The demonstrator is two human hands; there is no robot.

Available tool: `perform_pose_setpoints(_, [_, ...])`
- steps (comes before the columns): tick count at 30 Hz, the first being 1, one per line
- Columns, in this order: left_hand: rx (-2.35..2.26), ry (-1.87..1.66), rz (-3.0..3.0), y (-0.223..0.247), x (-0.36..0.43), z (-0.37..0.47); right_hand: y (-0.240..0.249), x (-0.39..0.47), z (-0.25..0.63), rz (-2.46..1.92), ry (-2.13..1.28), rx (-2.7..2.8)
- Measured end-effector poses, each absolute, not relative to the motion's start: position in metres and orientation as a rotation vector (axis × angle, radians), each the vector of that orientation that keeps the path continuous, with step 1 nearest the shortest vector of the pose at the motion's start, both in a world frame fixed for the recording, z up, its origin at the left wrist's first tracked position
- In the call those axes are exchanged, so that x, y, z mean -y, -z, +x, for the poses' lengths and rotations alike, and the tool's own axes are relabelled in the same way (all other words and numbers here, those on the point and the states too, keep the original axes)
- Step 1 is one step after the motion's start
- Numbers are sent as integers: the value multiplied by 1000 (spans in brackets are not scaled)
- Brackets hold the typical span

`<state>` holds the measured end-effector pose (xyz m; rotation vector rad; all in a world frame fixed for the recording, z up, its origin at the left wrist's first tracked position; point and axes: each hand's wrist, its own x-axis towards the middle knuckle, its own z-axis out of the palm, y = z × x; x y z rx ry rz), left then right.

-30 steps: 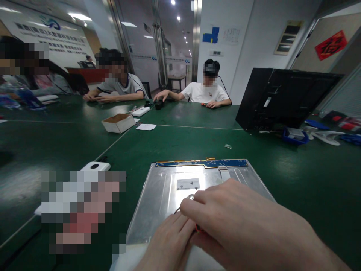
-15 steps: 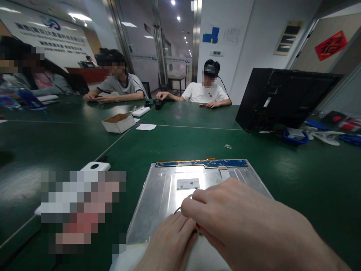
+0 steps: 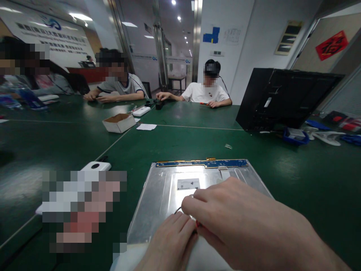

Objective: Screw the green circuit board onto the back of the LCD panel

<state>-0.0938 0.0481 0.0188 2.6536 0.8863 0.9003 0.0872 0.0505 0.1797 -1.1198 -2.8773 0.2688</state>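
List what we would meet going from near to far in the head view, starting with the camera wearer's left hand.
Left hand, printed label, blue circuit strip, small scrap, white paper, person in white T-shirt.

Left hand bare — right hand, wrist bare.

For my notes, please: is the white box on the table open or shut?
Open: the white box shows its brown inside through the uncovered top.

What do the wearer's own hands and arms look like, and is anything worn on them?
Both the left hand and right hand are bare, with no gloves or rings visible. No sleeve or watch shows on the visible right forearm.
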Motion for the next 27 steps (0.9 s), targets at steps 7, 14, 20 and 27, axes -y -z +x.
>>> perform_pose_setpoints(7, [-889,-941,2656,-17,-47,-94,-182,-49,87,-1153,-299,2873])
perform_pose_setpoints(14, [-898,-855,2647,-21,-47,-94,-185,-50,84,-1203,-300,2892])
perform_pose_setpoints(20, [-904,-883,2654,-18,-47,-94,-182,-49,86,-1208,-260,2894])
perform_pose_setpoints(27, [-931,-846,2635,-16,-46,-94,-180,-50,87,-1189,-259,2854])
